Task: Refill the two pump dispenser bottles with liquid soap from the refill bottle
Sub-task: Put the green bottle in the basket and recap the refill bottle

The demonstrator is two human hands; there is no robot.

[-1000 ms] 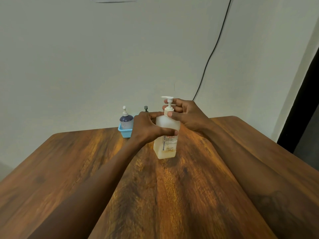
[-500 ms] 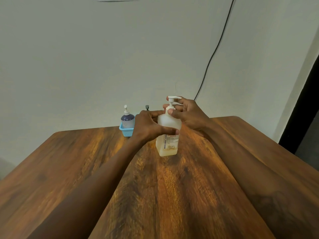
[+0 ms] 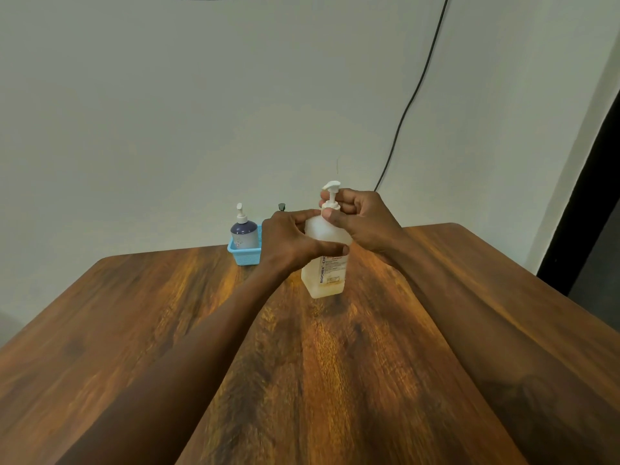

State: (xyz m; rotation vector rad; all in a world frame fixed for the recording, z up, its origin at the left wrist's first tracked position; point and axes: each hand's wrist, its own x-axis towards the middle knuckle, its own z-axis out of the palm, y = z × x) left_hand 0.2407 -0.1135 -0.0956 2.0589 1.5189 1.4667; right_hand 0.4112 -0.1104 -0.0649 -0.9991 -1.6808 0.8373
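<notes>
The white plastic pump head (image 3: 331,186) on the translucent square dispenser bottle (image 3: 323,280) has turned; its spout now points left, not right.

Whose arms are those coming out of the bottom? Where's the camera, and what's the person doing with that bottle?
There is no machine here. The camera sits on a person's head and looks down, so you see their own arms. On the brown table stands a big bottle. The left hand grips its body, and the right hand pinches the white pump at the neck, probably to unscrew it. Behind, a small purple bottle stands in a blue basket.
</notes>
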